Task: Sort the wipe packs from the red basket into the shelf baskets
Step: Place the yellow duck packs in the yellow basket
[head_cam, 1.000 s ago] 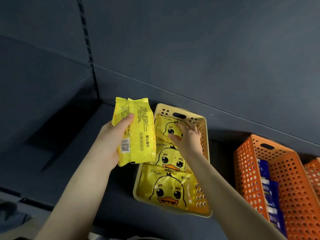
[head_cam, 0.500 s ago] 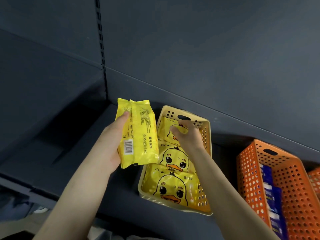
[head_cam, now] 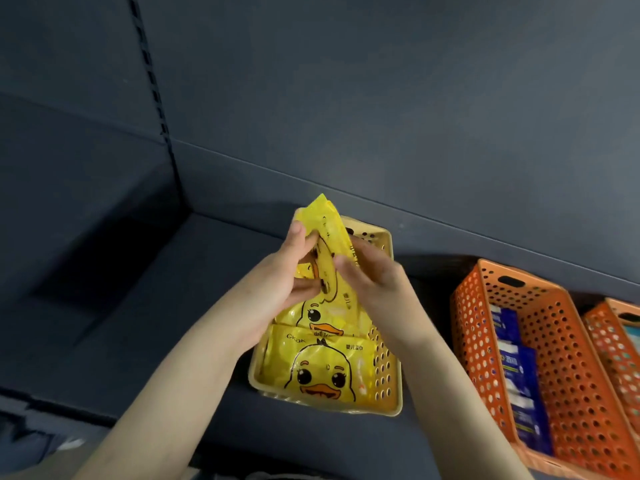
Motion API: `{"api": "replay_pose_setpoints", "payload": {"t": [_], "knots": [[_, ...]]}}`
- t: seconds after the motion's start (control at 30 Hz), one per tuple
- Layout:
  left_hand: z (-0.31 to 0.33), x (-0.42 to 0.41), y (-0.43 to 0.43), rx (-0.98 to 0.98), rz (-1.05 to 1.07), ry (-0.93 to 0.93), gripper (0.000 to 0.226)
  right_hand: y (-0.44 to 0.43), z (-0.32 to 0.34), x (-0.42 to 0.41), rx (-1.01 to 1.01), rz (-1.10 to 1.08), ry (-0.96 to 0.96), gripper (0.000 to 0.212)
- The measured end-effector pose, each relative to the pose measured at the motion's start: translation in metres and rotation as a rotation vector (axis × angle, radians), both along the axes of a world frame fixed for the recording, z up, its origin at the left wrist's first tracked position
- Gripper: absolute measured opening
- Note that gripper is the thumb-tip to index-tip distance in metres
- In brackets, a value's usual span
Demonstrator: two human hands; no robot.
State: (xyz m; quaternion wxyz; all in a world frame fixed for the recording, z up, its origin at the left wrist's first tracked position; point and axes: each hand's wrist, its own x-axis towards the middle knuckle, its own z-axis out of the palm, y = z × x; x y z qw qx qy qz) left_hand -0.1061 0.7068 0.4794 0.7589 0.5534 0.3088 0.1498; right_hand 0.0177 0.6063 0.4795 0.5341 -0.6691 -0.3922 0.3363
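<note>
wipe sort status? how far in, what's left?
Done: at least two duck packs lie flat in the yellow basket, and blue packs sit in the orange basket. In hand: the left hand and right hand both hold another yellow pack, tilted on edge over the yellow basket's far end. Left: seat that pack. The red basket is out of view, so the remaining count is unknown.

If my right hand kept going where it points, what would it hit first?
The yellow wipe pack in your left hand; the right hand seems at its edge, though blur hides contact.
</note>
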Motion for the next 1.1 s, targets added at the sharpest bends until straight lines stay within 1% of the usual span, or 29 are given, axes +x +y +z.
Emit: {"api": "replay_pose_setpoints", "payload": {"t": [0.03, 0.07, 0.1, 0.13, 0.17, 0.2, 0.23, 0.27, 0.37, 0.43, 0.53, 0.63, 0.7, 0.77, 0.83, 0.9, 0.93, 1.0, 1.03, 1.07, 1.1], "knots": [[0.0, -0.002, 0.002, 0.057, -0.005, 0.035, 0.064, -0.003, 0.0, 0.005, -0.01, -0.046, 0.125, 0.027], [-0.001, -0.004, 0.004, 0.12, 0.039, 0.048, 0.053, -0.005, 0.0, 0.012, -0.022, -0.08, 0.263, 0.025], [-0.003, -0.005, 0.007, 0.19, 0.13, 0.051, 0.042, -0.007, 0.0, 0.018, -0.04, -0.102, 0.365, 0.024], [-0.008, -0.006, 0.012, 0.28, 0.228, 0.072, 0.036, -0.01, -0.001, 0.025, -0.069, -0.111, 0.399, 0.023], [-0.011, -0.007, 0.016, 0.368, 0.295, 0.111, 0.035, -0.011, -0.001, 0.031, -0.098, -0.104, 0.401, 0.024], [-0.012, -0.006, 0.019, 0.42, 0.313, 0.149, 0.038, -0.011, -0.002, 0.035, -0.125, -0.084, 0.389, 0.025], [-0.012, -0.005, 0.021, 0.432, 0.286, 0.174, 0.042, -0.01, -0.002, 0.038, -0.154, -0.05, 0.363, 0.028], [-0.01, -0.004, 0.023, 0.418, 0.231, 0.182, 0.042, -0.009, -0.002, 0.04, -0.188, -0.011, 0.319, 0.031], [-0.007, 0.001, 0.024, 0.395, 0.075, 0.16, 0.027, -0.002, -0.002, 0.042, -0.279, 0.07, 0.185, 0.032], [-0.009, 0.004, 0.021, 0.415, 0.098, 0.122, 0.023, 0.001, -0.004, 0.043, -0.286, 0.061, 0.21, 0.037], [-0.019, 0.004, 0.02, 0.358, 0.224, 0.066, 0.022, -0.001, -0.007, 0.046, -0.272, -0.006, 0.388, 0.046], [-0.028, 0.005, 0.02, 0.174, 0.363, -0.005, 0.016, -0.007, -0.014, 0.044, -0.2, -0.109, 0.613, 0.052], [-0.031, 0.007, 0.022, 0.05, 0.432, -0.03, 0.013, -0.008, -0.021, 0.039, -0.153, -0.145, 0.753, 0.052], [-0.032, 0.009, 0.022, 0.007, 0.475, -0.042, 0.015, -0.006, -0.03, 0.032, -0.115, -0.194, 0.836, 0.048], [-0.031, 0.011, 0.021, 0.021, 0.491, -0.04, 0.021, -0.001, -0.04, 0.026, -0.133, -0.308, 0.794, 0.049], [-0.031, 0.012, 0.019, 0.073, 0.494, 0.003, 0.027, 0.002, -0.046, 0.02, -0.165, -0.446, 0.601, 0.044], [-0.032, 0.011, 0.02, 0.129, 0.492, 0.033, 0.03, 0.004, -0.045, 0.017, -0.149, -0.478, 0.493, 0.044], [-0.035, 0.009, 0.019, 0.283, 0.49, 0.087, 0.038, 0.004, -0.042, 0.014, -0.101, -0.47, 0.291, 0.066], [-0.036, 0.008, 0.019, 0.353, 0.495, 0.098, 0.042, 0.003, -0.04, 0.014, -0.081, -0.439, 0.207, 0.072], [-0.038, 0.008, 0.018, 0.418, 0.499, 0.106, 0.045, 0.002, -0.04, 0.014, -0.068, -0.428, 0.132, 0.072], [-0.038, 0.008, 0.016, 0.48, 0.5, 0.113, 0.046, 0.001, -0.037, 0.013, -0.048, -0.428, 0.081, 0.067]]}}
